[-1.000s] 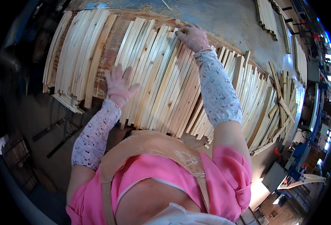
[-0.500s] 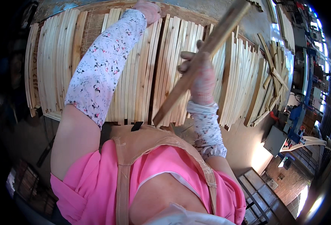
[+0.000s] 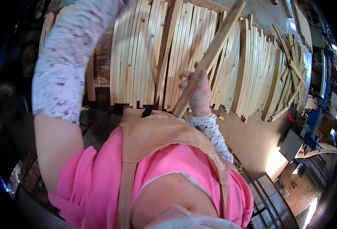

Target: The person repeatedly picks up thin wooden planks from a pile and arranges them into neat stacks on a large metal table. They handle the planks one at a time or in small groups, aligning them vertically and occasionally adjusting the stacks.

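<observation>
My right hand [image 3: 201,93], in a pinkish glove, is closed around a wooden strip [image 3: 221,40]. The strip slants from near my apron up to the far right, above the laid strips. My left arm, in a white floral sleeve [image 3: 63,65], reaches over the left part of the rows. Its hand is smeared and cut by the top edge, so its fingers do not show. Below my hands, pale wooden strips [image 3: 132,57] lie side by side in long rows. A browner strip [image 3: 167,53] lies at a slant across them.
Crossed loose strips [image 3: 290,70] lie on the rows' right end. A bare brownish patch of the support [image 3: 102,57] shows between strips at left. Blue machinery [image 3: 313,122] and a grey box [image 3: 290,145] stand at right. A dark metal frame [image 3: 269,191] is at lower right.
My left arm has swung left and farther out, its hand now at the picture's top edge. The right hand, still holding its strip, is lower in the picture. The whole view has shifted.
</observation>
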The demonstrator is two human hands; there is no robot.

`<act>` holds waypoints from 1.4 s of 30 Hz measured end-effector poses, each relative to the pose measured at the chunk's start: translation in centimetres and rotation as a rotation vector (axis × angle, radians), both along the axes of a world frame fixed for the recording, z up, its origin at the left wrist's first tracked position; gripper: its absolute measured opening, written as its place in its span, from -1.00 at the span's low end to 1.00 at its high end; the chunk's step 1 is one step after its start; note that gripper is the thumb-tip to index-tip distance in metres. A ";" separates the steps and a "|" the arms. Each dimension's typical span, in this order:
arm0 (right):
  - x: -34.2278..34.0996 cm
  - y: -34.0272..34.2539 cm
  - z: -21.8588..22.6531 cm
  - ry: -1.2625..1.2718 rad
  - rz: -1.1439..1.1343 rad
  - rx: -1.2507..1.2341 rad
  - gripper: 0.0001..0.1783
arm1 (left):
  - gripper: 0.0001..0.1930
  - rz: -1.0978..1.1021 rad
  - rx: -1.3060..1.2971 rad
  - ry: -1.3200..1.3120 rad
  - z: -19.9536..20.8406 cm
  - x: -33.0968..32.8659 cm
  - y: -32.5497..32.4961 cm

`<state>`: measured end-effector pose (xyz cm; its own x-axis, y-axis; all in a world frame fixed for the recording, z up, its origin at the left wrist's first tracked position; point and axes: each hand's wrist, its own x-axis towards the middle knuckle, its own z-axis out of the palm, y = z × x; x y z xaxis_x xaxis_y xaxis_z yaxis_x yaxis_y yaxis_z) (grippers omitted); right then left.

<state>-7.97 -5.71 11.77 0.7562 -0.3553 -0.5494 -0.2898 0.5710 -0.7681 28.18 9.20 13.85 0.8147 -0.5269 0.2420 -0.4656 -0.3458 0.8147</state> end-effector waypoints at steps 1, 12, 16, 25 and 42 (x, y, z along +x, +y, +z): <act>0.2 -1.2 -0.1 -0.029 0.028 0.005 -0.23 | -0.74 0.054 -0.085 0.044 2.2 -1.1 0.9; 0.7 -8.7 0.8 -0.438 -0.071 0.032 0.13 | -0.77 0.431 -0.621 -0.015 14.1 -28.5 0.6; 1.2 -9.1 2.3 -0.469 0.000 0.174 -0.04 | -0.67 0.297 -0.239 -0.228 3.0 -40.4 -3.0; -1.5 -7.9 -2.9 -0.308 0.355 0.477 -0.41 | -0.71 -0.249 -0.145 -0.213 -2.5 -44.4 0.4; 1.0 1.4 0.1 0.471 0.354 0.044 -0.65 | -0.51 0.252 0.950 -0.248 -11.0 5.4 8.4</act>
<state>-6.92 -4.32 11.88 0.4957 -0.0951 -0.8633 -0.7728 0.4053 -0.4884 33.61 17.58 2.82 0.9123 -0.4094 -0.0101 -0.4087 -0.9117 0.0417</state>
